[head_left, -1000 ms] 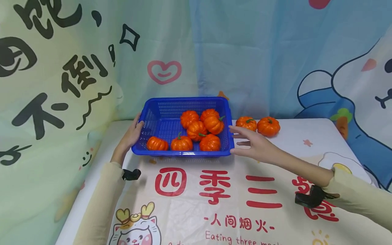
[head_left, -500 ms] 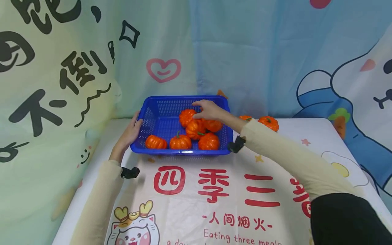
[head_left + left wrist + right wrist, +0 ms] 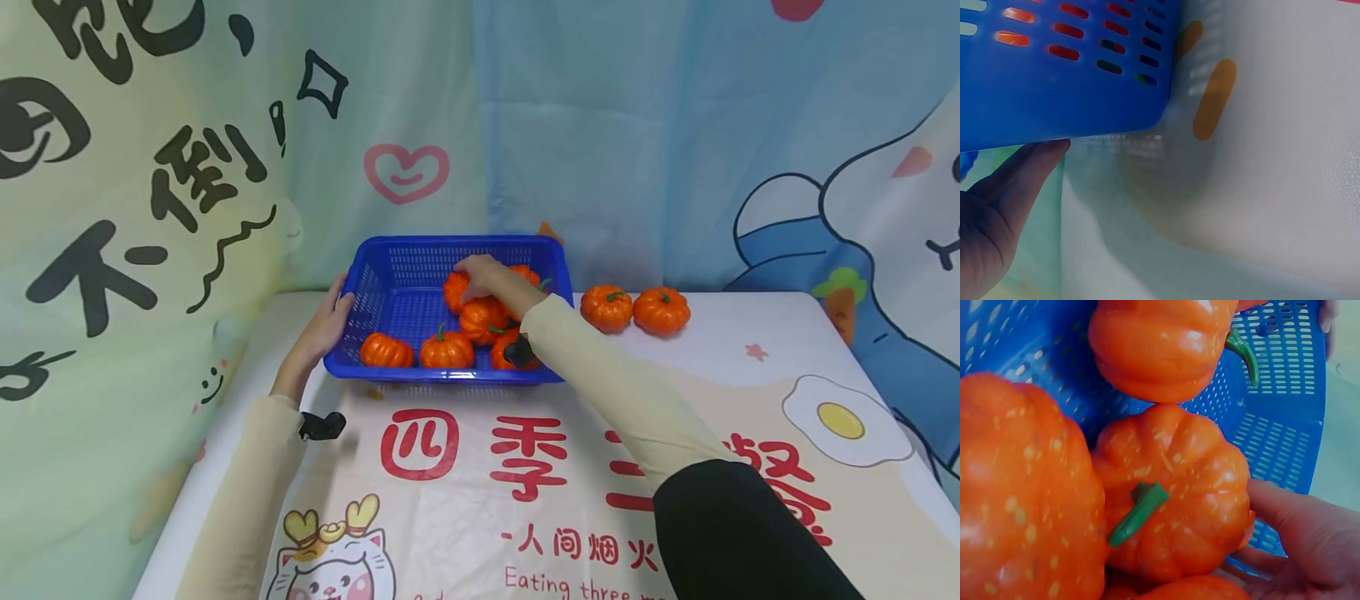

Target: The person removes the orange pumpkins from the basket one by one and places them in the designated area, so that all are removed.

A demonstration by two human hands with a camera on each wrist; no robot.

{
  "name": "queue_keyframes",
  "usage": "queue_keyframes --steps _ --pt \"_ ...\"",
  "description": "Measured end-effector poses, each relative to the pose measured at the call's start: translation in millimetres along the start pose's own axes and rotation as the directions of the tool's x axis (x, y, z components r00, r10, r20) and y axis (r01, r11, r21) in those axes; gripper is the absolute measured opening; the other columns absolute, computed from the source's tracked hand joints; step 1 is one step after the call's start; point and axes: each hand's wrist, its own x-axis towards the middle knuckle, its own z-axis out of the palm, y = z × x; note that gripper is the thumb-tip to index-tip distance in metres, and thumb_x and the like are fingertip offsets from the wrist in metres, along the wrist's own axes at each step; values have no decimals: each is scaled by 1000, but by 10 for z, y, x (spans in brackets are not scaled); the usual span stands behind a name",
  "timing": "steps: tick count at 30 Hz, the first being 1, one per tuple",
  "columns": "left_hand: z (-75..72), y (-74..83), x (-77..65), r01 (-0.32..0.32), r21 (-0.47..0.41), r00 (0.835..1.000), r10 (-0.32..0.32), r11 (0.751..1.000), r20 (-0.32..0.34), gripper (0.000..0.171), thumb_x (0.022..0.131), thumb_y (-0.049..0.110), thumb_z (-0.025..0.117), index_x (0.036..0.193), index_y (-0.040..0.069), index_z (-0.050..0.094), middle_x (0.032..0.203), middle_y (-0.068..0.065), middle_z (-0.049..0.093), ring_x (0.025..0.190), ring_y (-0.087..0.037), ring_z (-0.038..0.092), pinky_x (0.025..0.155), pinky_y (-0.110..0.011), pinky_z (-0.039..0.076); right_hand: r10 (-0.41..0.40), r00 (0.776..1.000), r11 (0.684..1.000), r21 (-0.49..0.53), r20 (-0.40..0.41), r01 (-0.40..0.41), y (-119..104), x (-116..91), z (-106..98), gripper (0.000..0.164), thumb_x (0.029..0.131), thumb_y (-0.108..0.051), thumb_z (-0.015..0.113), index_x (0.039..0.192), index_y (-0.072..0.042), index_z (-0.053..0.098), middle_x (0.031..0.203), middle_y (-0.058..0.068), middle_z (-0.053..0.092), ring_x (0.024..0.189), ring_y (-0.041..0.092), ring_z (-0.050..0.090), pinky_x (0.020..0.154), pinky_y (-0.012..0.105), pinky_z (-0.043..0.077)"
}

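Note:
A blue plastic basket (image 3: 393,312) stands on the table with several orange toy pumpkins in it. My left hand (image 3: 324,325) rests against the basket's left side with its fingers fairly straight; in the left wrist view its thumb (image 3: 1035,172) touches the blue wall near the edge. Reaching in over the front rim, my right hand (image 3: 493,277) has its thumb and fingers around the pumpkin at the back left of the cluster (image 3: 453,290). The right wrist view shows that hand (image 3: 1316,544) beside a green-stemmed pumpkin (image 3: 1179,481), with the gripped one mostly hidden behind it.
Two more pumpkins, one (image 3: 606,308) and another (image 3: 662,312), sit on the table right of the basket. A printed cloth (image 3: 465,533) covers the table. Behind the basket hangs a patterned curtain (image 3: 570,167).
My right hand has moved from beside the basket's right rim into the basket and down onto a back pumpkin. The left hand stays at the left side.

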Motion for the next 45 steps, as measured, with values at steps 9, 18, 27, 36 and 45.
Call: queue_keyframes --steps 9,18,27,36,45 --pt "-14 44 11 20 -6 1000 -20 1000 6 60 105 38 23 158 24 -1 163 -19 10 148 -43 16 120 -59 11 37 999 999 39 -37 -35 -23 -4 15 69 90 -20 69 151 -17 37 155 12 36 145 32 30 117 46 31" --pt "-2 30 -3 5 -15 1000 -5 1000 4 60 105 38 24 158 25 -1 163 -19 12 148 -42 18 120 -59 12 -36 995 999 32 -90 39 23 63 49 67 89 -24 70 149 -13 41 156 14 35 147 33 25 119 48 27" --pt "10 4 -15 17 -5 1000 -17 1000 11 60 104 40 22 157 27 -3 163 -20 10 148 -44 16 119 -61 11 -172 971 924 316 -165 217 130 -359 -176 68 88 -26 72 148 -18 43 149 15 43 91 37 68 83 40 57" --pt "53 -17 -24 31 -4 1000 -31 1000 -2 59 105 39 23 158 25 -1 162 -19 12 148 -42 16 120 -59 11 -233 944 883 356 -235 307 556 -1521 -107 69 85 -33 74 146 -24 45 148 16 42 124 36 52 93 47 54" --pt "29 16 -15 12 -14 1000 -12 1000 -14 59 105 37 24 158 22 1 162 -20 13 148 -41 17 120 -58 12 -69 936 892 398 -344 213 1240 -2547 137 69 86 -35 73 147 -21 44 147 20 39 123 43 49 82 43 58"
